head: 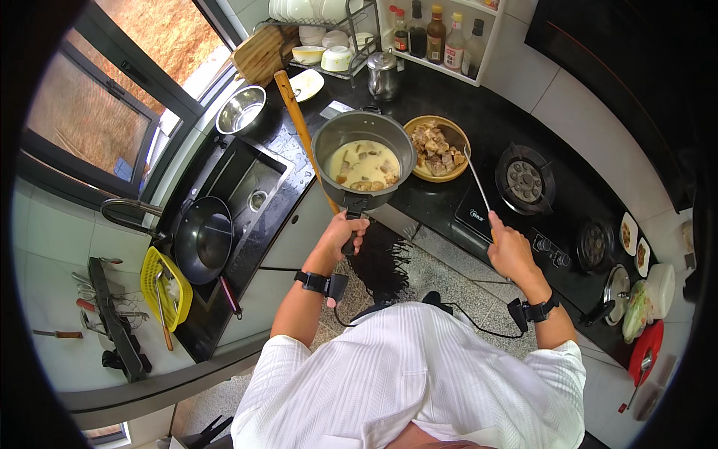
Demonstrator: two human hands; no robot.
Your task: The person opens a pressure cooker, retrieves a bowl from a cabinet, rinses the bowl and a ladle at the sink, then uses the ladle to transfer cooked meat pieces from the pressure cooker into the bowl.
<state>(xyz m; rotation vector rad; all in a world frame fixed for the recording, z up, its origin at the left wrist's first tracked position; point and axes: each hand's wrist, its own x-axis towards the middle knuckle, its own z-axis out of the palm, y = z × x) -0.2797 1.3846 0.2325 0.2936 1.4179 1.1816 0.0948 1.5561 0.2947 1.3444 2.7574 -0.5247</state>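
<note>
My left hand (343, 231) grips the black handle (353, 213) of a deep grey cooking pot (367, 124). Milky broth (359, 156) with chunks of meat fills the bottom of the pot. Whether the pot rests on the counter edge or is held up, I cannot tell. In my right hand (511, 247) is a long metal utensil (479, 177), its shaft slanting up to a yellow-brown bowl (443, 175). The utensil's head is at the bowl's right rim, mostly hidden. Pieces of cooked meat (432, 143) are heaped in this bowl, close beside the pot.
A gas burner (524, 178) lies right of the bowl. Left are a sink (261, 182), a black wok (203, 241) and a yellow basket (150, 275). Behind the pot stand a steel jug (383, 76) and a dish rack (359, 33). A wooden pole (297, 120) leans against the counter.
</note>
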